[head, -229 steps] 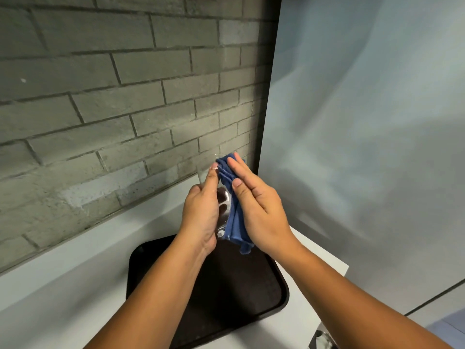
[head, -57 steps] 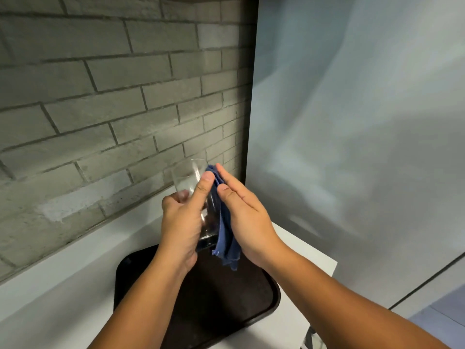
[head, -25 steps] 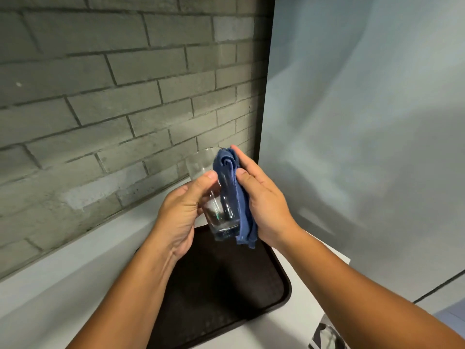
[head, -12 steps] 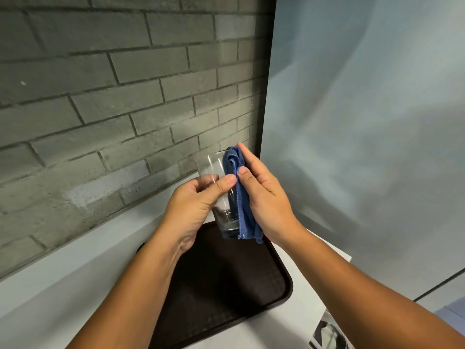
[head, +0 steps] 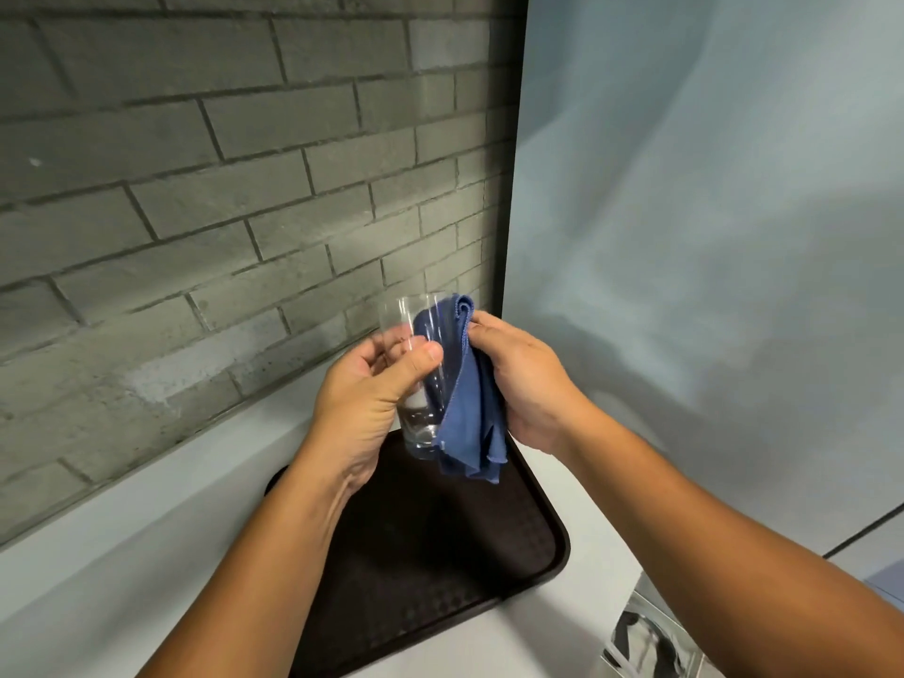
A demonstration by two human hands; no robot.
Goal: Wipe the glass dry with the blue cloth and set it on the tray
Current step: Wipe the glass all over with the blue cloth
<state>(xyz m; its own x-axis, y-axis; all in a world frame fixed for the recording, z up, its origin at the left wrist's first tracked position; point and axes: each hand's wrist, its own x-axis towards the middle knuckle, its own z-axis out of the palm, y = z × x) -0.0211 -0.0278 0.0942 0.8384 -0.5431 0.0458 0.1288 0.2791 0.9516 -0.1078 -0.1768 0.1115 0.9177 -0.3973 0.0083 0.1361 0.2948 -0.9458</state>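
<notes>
A clear drinking glass [head: 413, 330] is held upright in the air above the far end of the dark brown tray [head: 528, 550]. My left hand [head: 364, 398] grips its left side, thumb across the front. My right hand [head: 526, 379] presses the folded blue cloth [head: 469, 413] against the glass's right side. The cloth hangs down past the glass's base. The tray lies on the white counter and holds nothing.
A grey brick wall [head: 220, 212] stands close behind the counter [head: 122, 570]. A pale panel [head: 709, 237] rises on the right, meeting the wall at a dark corner. A small printed object [head: 645, 638] sits at the counter's near right edge.
My right hand has curled around the cloth, which now wraps more of the glass's right side. My left thumb has shifted across the front of the glass. The glass stays above the tray.
</notes>
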